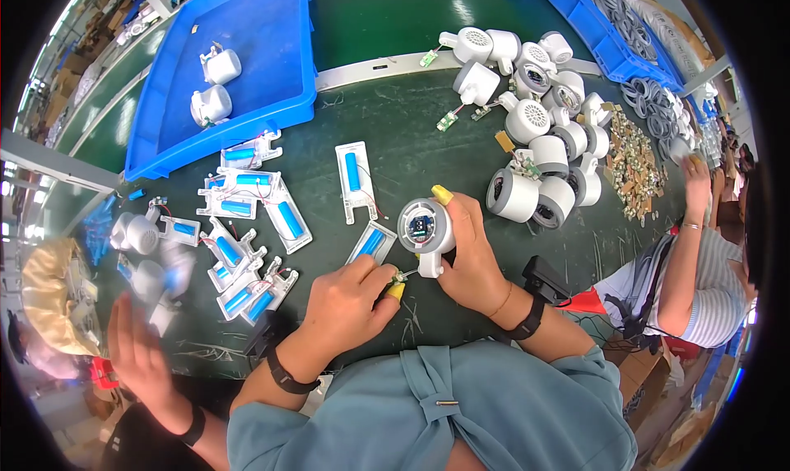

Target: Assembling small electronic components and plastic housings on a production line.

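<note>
My right hand (476, 267), with a yellow cover on a fingertip, grips a white round fan head (444, 230). The fan head's open end faces up and shows a dark circuit board with small parts inside. At its short neck, my left hand (344, 305) pinches a small green circuit board (401, 278) between thumb and fingers; a thin wire seems to join the board to the neck. Just beyond my left knuckles lies a white plate with a blue battery cell (371, 243), partly hidden by the hand. Another such plate (355, 183) lies farther off.
Several white plates with blue cells (247, 199) lie left. Behind them a blue tray (300, 100) holds two fan heads. A pile of fan heads (535, 125) and small brown boards (634, 162) lie right. Co-workers' hands (136, 343) reach in from left and right.
</note>
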Demonstrator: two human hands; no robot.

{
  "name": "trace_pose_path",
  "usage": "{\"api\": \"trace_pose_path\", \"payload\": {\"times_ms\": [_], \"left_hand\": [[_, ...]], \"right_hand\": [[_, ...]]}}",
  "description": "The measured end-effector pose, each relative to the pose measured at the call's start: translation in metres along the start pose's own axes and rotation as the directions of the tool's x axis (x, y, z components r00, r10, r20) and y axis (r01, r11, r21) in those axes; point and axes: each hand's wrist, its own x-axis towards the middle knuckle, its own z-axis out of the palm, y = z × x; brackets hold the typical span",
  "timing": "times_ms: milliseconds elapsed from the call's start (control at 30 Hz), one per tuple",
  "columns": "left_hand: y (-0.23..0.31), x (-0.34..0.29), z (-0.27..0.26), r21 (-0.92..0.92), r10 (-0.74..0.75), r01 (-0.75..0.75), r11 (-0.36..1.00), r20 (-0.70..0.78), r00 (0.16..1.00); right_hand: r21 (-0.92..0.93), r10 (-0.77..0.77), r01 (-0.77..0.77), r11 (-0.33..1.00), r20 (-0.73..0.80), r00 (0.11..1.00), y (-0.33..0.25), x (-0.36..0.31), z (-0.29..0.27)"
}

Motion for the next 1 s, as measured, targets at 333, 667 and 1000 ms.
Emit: {"api": "trace_pose_path", "payload": {"times_ms": [333,667,1000], "left_hand": [[0.013,-0.002,-0.018,-0.558,-0.07,0.043,0.829,-0.027,0.997],[0.023,-0.06,-0.135,-0.679,-0.707,0.391,0.621,-0.271,0.653],[-0.079,-0.095,-0.175,0.418,-0.331,0.679,0.604,-0.644,0.69]], "right_hand": [[0.228,0.054,-0.052,0.972,-0.001,0.999,-0.014,-0.002,-0.003],[0.404,-0.037,-0.104,0.909,0.326,0.945,-0.012,-0.006,-0.009],[0.278,-0.007,-0.096,0.956,0.349,0.937,-0.012,-0.004,-0.008]]}}
